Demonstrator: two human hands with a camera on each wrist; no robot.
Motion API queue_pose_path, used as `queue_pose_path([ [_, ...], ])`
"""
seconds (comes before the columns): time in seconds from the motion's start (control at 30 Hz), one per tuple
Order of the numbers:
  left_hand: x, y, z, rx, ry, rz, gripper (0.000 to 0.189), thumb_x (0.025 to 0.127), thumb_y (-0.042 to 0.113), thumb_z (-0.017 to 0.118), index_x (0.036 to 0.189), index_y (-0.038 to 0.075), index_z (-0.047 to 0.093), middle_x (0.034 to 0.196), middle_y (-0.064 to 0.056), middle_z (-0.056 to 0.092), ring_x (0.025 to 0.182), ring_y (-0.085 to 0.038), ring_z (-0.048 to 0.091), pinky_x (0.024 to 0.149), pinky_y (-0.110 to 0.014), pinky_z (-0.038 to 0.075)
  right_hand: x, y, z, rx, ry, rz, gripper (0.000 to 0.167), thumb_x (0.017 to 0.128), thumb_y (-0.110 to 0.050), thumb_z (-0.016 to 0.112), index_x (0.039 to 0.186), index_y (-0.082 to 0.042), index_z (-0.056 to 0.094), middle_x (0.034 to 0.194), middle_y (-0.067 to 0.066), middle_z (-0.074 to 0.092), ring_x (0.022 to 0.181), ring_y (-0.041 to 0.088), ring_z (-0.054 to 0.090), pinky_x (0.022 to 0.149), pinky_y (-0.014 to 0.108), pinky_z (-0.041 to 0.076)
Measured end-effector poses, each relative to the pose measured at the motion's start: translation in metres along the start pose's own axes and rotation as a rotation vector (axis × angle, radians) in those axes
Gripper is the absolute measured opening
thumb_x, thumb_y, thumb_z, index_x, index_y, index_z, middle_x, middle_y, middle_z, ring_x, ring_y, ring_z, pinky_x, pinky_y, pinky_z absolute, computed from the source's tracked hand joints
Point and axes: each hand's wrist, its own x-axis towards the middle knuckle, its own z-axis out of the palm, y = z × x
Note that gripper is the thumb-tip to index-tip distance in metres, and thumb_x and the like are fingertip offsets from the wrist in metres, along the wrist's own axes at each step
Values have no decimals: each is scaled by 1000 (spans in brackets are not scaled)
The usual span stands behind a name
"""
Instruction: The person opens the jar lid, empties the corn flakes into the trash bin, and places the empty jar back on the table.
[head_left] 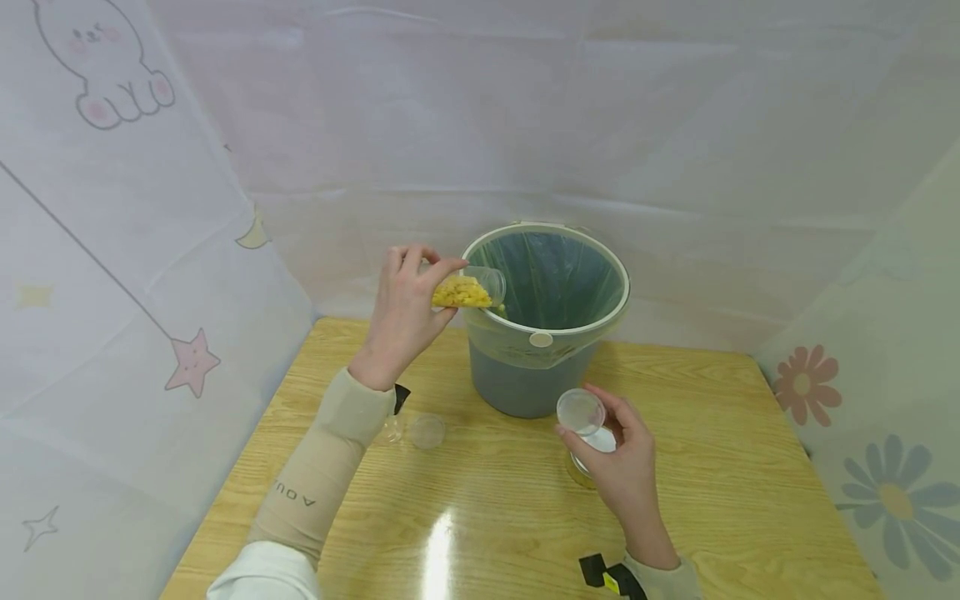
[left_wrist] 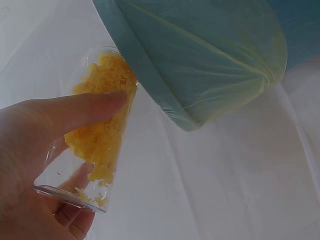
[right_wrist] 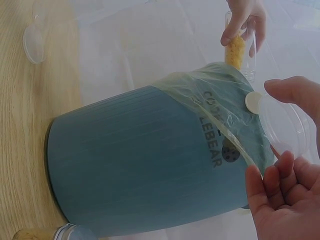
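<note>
Jar [head_left: 468, 290] is gripped by left fingers [left_wrist: 95, 107], lid [head_left: 581, 412] pinched by right fingers [right_wrist: 295, 92]; pouring is best aimed well inside bin [head_left: 517, 383].

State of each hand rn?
Left hand: holding a tilted clear jar of yellow bits.
Right hand: holding a round translucent lid.

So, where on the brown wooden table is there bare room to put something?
Right of the right hand, and nearer, between the beige fabric sleeves, the table is bare. It is crowded before the blue-grey bucket, by the transparent jar, and around the clear round plastic lid lying further left.
</note>
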Motion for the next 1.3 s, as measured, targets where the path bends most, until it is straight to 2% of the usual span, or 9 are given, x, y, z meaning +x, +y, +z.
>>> queue_pose_path([
  [0.27, 1, 1, 1, 7, 4, 5, 53, 74, 13, 91, 123, 17, 71, 115, -13, 55, 106, -35, 40, 90, -46, 37, -2, -22, 3, -22, 12, -1, 60, 71, 14, 86, 126, 5, 65, 116, 16, 65, 103, 14, 58, 90, 15, 45],
  [0.57, 1, 0, 0, 13, 4, 10, 53, 75, 13, 91, 124, 17, 71, 114, -13, 54, 106, -35, 40, 91, -45, 36, -1, 3, -1, -5, 1, 0, 63, 71, 6, 90, 128, -6, 67, 118, 6, 66, 105, 17, 59, 91, 17, 46],
  [0.73, 1, 1, 0, 17, 7, 10, 53, 74, 13, 91, 124, 17, 71, 114, -13, 54, 106, -35, 40, 91, -45, 37, -1, 2, -1, -11, 0, 19, 63, 71, 7, 90, 128, -5, 67, 118, 6, 66, 105, 16, 59, 91, 17, 46],
  [0.97, 1, 1, 1, 15, 13, 23, 54, 75, 11, 90, 124, 18, 71, 115, -12, 54, 105, -35, 39, 90, -45, 37, -1, 1, 1, -42, 10, 20, 63, 70, 13, 87, 128, 1, 65, 118, 12, 66, 104, 15, 59, 90, 16, 46],
  [1.3, 1, 3, 0, 5, 14, 27, 53, 74, 9, 90, 123, 18, 72, 115, -12, 54, 107, -36, 39, 91, -45, 38, -2, 1, -1, -5, 2, 6, 63, 70, 7, 90, 128, -2, 67, 117, 7, 67, 104, 16, 59, 89, 17, 46],
])
